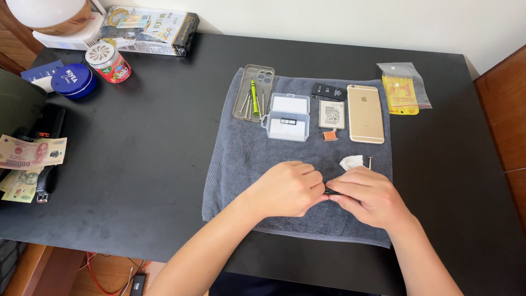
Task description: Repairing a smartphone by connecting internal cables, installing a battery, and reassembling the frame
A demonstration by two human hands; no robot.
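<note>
While I watch the head view, my left hand (287, 188) and right hand (368, 196) meet over the grey towel (241, 159) on the black desk (148, 137), both pinched shut on one small dark part (332, 192) between their fingertips. Beyond them I count one gold phone (365, 113), two flat batteries (331, 114), one clear plastic box (286, 117), one clear phone case (253, 93) holding one green tool (254, 96), and one white wad (351, 161). Two round tins (74, 80) stand far left.
</note>
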